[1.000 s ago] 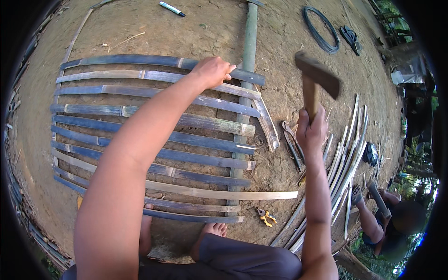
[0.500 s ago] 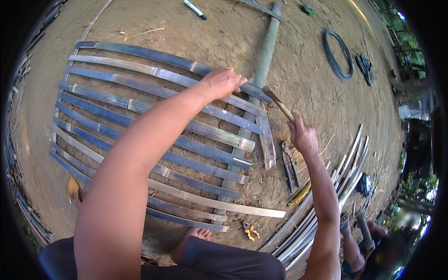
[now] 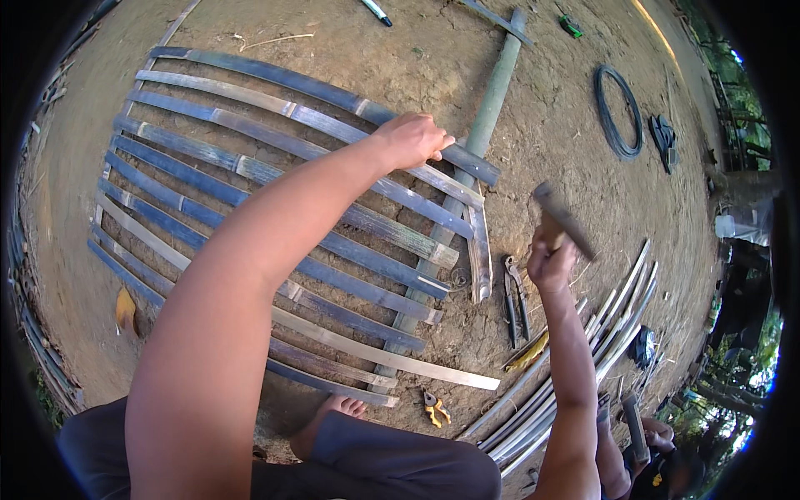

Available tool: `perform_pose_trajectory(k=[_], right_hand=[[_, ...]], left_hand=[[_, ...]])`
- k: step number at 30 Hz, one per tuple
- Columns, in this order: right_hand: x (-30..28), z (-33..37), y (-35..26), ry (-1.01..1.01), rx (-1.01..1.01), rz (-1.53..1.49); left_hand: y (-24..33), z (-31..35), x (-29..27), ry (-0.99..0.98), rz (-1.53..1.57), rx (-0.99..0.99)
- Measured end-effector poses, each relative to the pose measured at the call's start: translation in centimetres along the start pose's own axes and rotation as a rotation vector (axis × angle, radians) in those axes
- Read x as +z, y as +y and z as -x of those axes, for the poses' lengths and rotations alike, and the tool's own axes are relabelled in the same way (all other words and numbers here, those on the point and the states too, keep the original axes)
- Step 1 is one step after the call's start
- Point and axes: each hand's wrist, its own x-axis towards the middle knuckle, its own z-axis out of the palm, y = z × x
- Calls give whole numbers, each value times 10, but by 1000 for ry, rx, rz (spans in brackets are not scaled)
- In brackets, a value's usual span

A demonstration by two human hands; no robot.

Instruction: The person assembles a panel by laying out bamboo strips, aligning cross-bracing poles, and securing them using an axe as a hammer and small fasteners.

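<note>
A slatted frame of split bamboo lies on the ground. My left hand (image 3: 412, 140) is closed on the far bamboo slat (image 3: 275, 77) near its right end, where that slat crosses a long greenish bamboo pole (image 3: 497, 87). Exactly what the fingertips press on is hidden. To the right, my right hand (image 3: 552, 265) grips a hammer (image 3: 568, 223) by its wooden handle. The hammer is lifted off the slat, its dark metal head above my fist. A split bamboo piece (image 3: 479, 258) lies just right of the slat ends.
Pincers (image 3: 517, 304) and yellow-handled pliers (image 3: 434, 410) lie right of the frame. Thin strips (image 3: 533, 427) are bundled nearer me. Farther off are a wire coil (image 3: 627, 152), a black item (image 3: 664, 143), a green object (image 3: 570, 26) and a marker (image 3: 377, 12). Another person (image 3: 617, 471) sits lower right.
The hammer has come up and right, away from the slat's end. My left hand stays on the far slat. The whole view has shifted slightly.
</note>
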Motion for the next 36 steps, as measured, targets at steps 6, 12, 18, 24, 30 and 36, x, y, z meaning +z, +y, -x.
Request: perform_pose_trajectory(k=[6,12,18,24,30,36], right_hand=[[-6,-12,-11,-217,188,57],[-4,-6,-9,-487,359,142],[0,6,-31,202,264,-288],[-6,-31,-69,-209,457,-60],[5,11,-42,-420,445,190],[14,5,-57,-576,678,153]], left_hand=[[-11,4,8,82,37,27],[-12,-3,13,16,41,-19],[-2,-1,6,-32,36,-56],[-20,13,25,218,-18,82],[-1,0,18,80,8,-57],[-4,4,7,61,-3,-12]])
